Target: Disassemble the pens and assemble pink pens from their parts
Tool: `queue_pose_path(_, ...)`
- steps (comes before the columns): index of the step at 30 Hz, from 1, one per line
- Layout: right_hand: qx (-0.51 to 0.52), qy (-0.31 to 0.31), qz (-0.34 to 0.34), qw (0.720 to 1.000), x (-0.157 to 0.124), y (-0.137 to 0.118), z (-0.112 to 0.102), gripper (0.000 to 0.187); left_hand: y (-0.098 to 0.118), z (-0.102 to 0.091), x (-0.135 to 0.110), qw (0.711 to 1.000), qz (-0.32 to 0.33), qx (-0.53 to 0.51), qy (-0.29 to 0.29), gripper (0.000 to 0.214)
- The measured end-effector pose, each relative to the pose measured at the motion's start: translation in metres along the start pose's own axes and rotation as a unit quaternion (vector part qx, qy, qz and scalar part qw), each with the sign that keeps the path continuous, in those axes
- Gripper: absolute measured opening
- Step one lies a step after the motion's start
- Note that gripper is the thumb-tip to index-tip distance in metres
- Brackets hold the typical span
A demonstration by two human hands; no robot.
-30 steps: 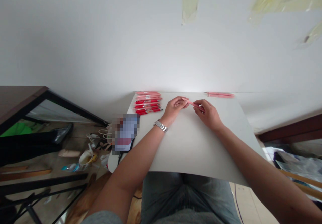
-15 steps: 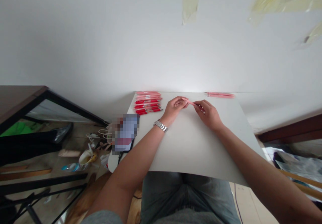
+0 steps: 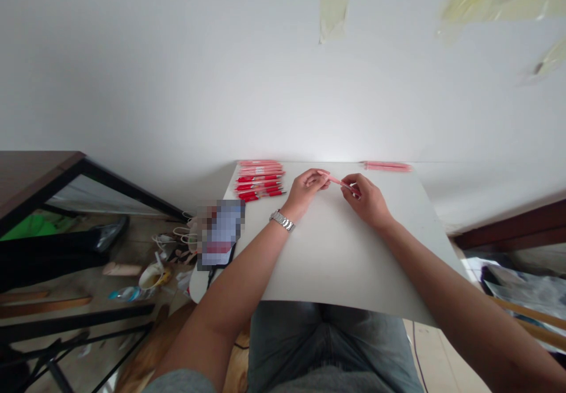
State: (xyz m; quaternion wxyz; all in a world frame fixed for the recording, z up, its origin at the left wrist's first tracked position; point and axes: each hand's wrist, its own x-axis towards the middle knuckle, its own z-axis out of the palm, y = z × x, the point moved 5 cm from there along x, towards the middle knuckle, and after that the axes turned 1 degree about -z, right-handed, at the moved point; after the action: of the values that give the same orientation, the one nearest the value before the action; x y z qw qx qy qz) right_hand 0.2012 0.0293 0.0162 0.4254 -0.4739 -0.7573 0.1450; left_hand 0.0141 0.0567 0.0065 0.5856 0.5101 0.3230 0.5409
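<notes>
Over the white table [image 3: 327, 251], my left hand [image 3: 306, 188], a metal watch on its wrist, pinches one end of a slim pink pen [image 3: 333, 180]. The fingers of my right hand [image 3: 363, 198] are closed on the pen's other end, where a darker red part shows between them. Whether that part is separate from the pen I cannot tell. To the left, several pink and red pens [image 3: 260, 180] lie side by side in a stack, some seemingly in clear wrap. A smaller bundle of slim pink pens or sticks [image 3: 388, 167] rests at the back right.
A phone [image 3: 221, 234] with a blurred screen and a cable lies at the table's left edge. The white wall [image 3: 283, 86] rises directly behind the table. A cup [image 3: 151, 277] and other clutter are on the floor at left, near a dark-framed desk [image 3: 88, 163].
My right hand has turned slightly and drawn a little to the right, so more of the pen and the red part shows. My left hand has hardly moved.
</notes>
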Motion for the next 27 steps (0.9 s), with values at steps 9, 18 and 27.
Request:
queue_pose_path(9, 0.006, -0.004, 0.02, 1.0, 0.0003, 0.0008, -0.0001, 0.023, -0.0012, -0.0013, -0.0008, 1.0, -0.004, -0.004, 0.014, 0.036)
queue_pose_path(18, 0.006, 0.008, 0.022, 1.0, 0.0001, 0.0003, -0.0029, 0.021, -0.0022, -0.003, 0.0008, 0.999, -0.01, -0.026, 0.031, 0.036)
queue_pose_path(27, 0.001, 0.007, 0.025, 1.0, 0.0001, 0.0014, -0.0039, 0.022, -0.0007, -0.0038, 0.0007, 0.998, -0.009, -0.042, 0.049, 0.035)
